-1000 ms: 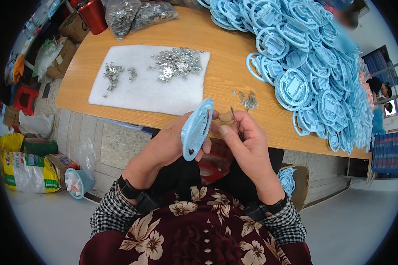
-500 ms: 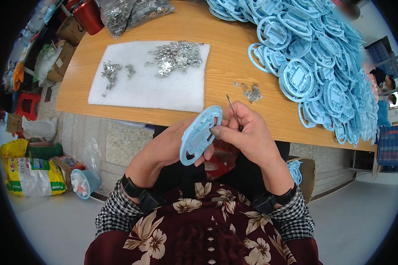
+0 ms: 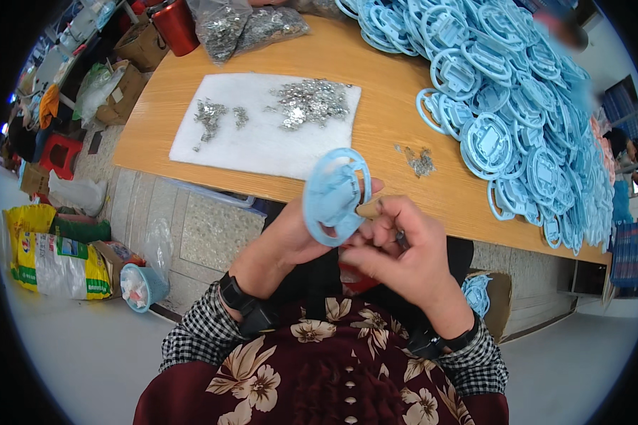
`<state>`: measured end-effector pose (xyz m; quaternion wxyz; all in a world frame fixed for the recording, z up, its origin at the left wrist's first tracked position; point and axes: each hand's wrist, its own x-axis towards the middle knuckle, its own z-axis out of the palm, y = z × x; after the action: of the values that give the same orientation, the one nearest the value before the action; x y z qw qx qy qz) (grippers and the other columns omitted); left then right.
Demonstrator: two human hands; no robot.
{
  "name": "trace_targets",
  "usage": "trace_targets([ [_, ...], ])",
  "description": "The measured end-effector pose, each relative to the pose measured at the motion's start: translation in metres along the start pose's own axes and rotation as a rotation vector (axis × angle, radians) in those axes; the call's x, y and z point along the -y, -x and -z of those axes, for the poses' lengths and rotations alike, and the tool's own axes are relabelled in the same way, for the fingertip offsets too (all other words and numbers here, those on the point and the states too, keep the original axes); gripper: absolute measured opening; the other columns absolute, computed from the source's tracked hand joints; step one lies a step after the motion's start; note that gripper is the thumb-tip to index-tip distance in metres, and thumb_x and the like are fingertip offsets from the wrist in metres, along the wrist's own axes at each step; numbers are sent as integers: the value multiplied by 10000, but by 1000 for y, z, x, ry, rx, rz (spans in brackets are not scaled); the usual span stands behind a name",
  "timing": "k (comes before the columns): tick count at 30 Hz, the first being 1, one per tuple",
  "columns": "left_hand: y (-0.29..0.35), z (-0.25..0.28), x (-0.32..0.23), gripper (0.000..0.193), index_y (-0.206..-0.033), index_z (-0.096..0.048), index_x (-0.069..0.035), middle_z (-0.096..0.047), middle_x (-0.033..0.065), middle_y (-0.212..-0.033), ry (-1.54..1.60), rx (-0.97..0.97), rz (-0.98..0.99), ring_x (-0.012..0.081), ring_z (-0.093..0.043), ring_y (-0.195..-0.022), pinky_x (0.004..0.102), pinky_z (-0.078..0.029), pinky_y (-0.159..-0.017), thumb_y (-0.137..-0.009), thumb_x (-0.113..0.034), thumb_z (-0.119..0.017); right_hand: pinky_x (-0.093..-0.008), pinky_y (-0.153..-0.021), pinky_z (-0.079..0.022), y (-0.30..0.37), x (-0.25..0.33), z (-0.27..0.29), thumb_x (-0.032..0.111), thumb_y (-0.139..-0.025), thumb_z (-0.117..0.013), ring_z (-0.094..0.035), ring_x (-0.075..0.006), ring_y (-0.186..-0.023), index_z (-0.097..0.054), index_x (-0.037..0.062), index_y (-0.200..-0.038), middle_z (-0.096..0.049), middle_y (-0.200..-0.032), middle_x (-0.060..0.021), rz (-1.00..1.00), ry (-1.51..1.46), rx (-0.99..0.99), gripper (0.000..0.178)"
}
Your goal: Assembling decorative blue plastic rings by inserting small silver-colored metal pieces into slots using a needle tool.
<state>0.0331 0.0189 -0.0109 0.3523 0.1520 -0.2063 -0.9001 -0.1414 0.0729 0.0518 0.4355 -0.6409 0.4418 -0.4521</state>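
Upright over the table's front edge, a light blue oval plastic part (image 3: 331, 202) with cut-outs is gripped by my left hand (image 3: 288, 232). Its fingers pass behind the part. My right hand (image 3: 412, 251) is closed at the part's right edge, and one fingertip wears a tan cover (image 3: 368, 208). A dark bit of a slim tool (image 3: 403, 239) shows between the right fingers; the rest of it is hidden. Beyond the hands, a white foam pad (image 3: 262, 152) carries heaps of small shiny metal pieces (image 3: 312, 103). A smaller cluster of pieces (image 3: 422, 164) lies on bare wood to its right.
A large pile of similar blue parts (image 3: 489, 145) covers the right of the wooden table (image 3: 390, 106). Bags of metal pieces (image 3: 266, 32) and a red canister (image 3: 175, 28) stand at the back left. A blue bin (image 3: 143, 287) sits on the floor at left.
The blue part has turned and now stands more upright. My right hand has rotated and curled, so the slim tool's metal shaft no longer shows. The whole view has shifted slightly.
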Motion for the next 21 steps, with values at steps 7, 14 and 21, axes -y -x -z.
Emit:
trace_targets([
  [7, 0, -32, -3, 466, -1465, -403, -26, -612, 115, -1233, -225, -123, 22, 215, -625, -1107, 382, -485, -1003, -1055, -246, -427, -220, -556, -451, 4, -5, 13, 71, -830, -762, -543, -54, -592, -642, -9, -1089, -636, -791, -7, 97, 312, -182, 297],
  [14, 25, -26, -31, 329, -1315, -538, -7, -648, 62, -1142, -1004, -222, -417, 103, -609, -1006, 288, -503, -887, -1006, -121, -540, -210, -691, -472, -11, 7, 25, 89, -966, -623, -568, -36, -759, -662, -25, -1030, -656, -842, 15, -323, -57, 19, 137],
  [21, 46, -2, -50, 209, -1133, -644, -18, -684, 4, -932, -958, -376, -307, 40, -603, -839, 230, -512, -740, -1022, -172, -559, -286, -608, -446, -63, -5, 17, 193, -1041, -532, -555, -114, -652, -659, -27, -1016, -597, -714, -36, -172, 346, -28, 255],
])
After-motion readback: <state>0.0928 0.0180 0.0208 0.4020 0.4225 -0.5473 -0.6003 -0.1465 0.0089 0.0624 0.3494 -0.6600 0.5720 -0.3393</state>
